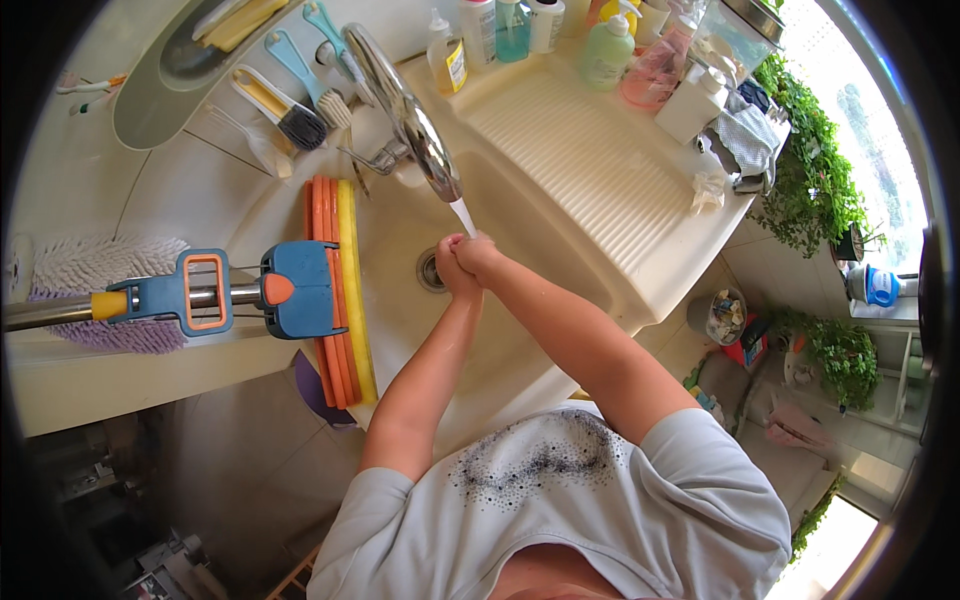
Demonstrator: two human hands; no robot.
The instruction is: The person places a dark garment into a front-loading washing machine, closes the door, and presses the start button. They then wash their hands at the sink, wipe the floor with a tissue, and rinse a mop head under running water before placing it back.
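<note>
Water runs from the chrome faucet onto my two hands, which touch each other over the basin of a cream laundry sink. My left hand is on the left side of the pair, close to the metal drain. Pressed against it, my right hand lies directly under the stream. The fingers are curled and partly hidden, so whether anything small is between the palms cannot be seen. The faucet's lever is to the left of the spout.
A sponge mop head with a blue clamp lies across the sink's left edge. Brushes hang on the tiled wall. Bottles and a pump bottle line the back, beyond the ribbed washboard. A grey cloth lies at its right.
</note>
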